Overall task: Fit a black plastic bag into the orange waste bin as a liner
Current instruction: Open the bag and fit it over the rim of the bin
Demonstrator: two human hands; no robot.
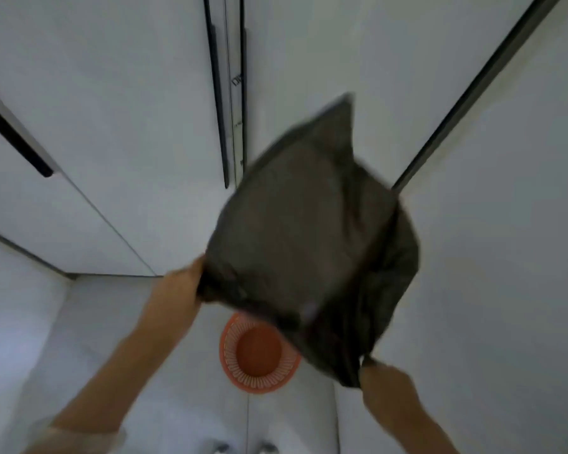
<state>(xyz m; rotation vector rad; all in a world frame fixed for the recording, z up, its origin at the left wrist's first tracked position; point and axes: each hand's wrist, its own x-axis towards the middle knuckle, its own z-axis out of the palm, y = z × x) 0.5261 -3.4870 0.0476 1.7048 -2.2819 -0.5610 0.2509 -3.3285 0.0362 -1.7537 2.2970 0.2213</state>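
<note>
Pale tiled floor (164, 371) | round slotted orange bin (258, 355) | both grips, left hand (186, 283) and right hand (382, 380), pinching billowed black bag (309, 231)

We see the black plastic bag (312, 237) billowed and blurred in the air, covering the two o'clock edge of the upright, empty orange waste bin (258, 355).

Bag (309, 231): thin black plastic film, creased, dull sheen. Bin (258, 355): orange moulded plastic, slotted wall. Cabinet doors (112, 109): smooth matt white panels.
</note>
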